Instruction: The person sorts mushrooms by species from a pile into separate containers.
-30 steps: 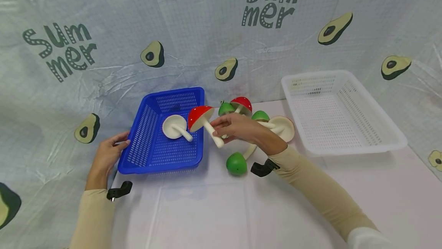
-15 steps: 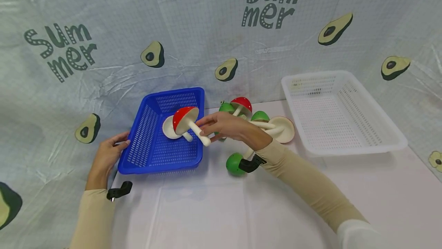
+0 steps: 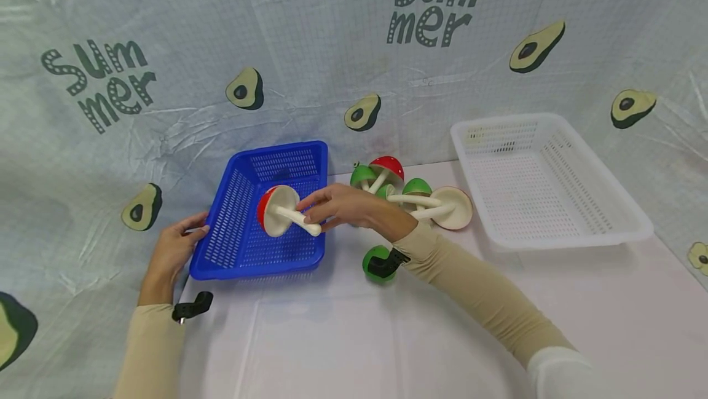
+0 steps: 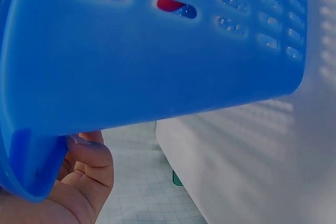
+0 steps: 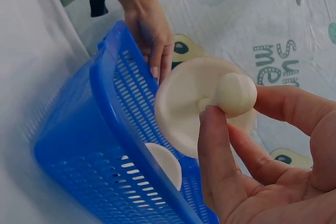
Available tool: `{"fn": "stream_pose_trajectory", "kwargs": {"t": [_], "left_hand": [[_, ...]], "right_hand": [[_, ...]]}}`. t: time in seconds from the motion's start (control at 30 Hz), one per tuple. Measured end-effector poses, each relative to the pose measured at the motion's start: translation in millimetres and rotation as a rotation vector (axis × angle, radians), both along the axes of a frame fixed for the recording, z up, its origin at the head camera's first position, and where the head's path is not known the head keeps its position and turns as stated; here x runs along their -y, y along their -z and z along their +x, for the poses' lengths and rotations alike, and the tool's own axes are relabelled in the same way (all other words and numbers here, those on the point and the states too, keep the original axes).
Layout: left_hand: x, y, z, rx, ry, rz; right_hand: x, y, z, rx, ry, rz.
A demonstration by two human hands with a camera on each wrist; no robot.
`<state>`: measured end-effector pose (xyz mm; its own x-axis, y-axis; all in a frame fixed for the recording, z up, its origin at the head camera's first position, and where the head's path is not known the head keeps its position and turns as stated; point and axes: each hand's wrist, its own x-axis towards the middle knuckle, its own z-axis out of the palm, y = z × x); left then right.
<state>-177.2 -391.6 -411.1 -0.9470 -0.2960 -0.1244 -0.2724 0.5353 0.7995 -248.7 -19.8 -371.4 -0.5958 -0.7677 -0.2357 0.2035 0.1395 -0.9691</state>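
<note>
My right hand (image 3: 351, 207) pinches the pale stem of a red-capped toy mushroom (image 3: 279, 209) between thumb and fingers, over the blue basket (image 3: 254, 271). The right wrist view looks at the stem's end, with the cream underside of the mushroom (image 5: 181, 103) behind it. Another mushroom (image 5: 167, 163) lies inside the basket; in the head view the held one covers it. At the basket's left side, my left hand (image 3: 170, 250) holds the rim, its thumb against the rim's edge in the left wrist view.
Right of the basket lies a pile of red and green toy mushrooms, among them a red-capped one (image 3: 387, 168) and an upturned one (image 3: 456, 208). A single green mushroom (image 3: 376, 264) sits nearer. A white basket (image 3: 558, 242) stands at the right, before a printed cloth backdrop.
My right hand has carried the red mushroom leftward from beside the basket to over it, and its cap has tipped further to the left. My left hand stays at the rim.
</note>
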Motion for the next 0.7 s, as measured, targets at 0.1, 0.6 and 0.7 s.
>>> {"fn": "stream_pose_trajectory", "kwargs": {"t": [0.1, 0.6, 0.7], "left_hand": [[-0.8, 0.2, 0.1, -0.001, -0.003, 0.000], [-2.0, 0.0, -0.9, 0.011, -0.009, 0.001], [-1.3, 0.4, -0.9, 0.007, -0.013, 0.005]], "right_hand": [[3.5, 1.7, 0.7, 0.004, 0.000, -0.002], [7.2, 6.7, 3.1, 0.016, 0.028, -0.006], [2.9, 6.4, 4.2, -0.010, 0.021, 0.007]]}}
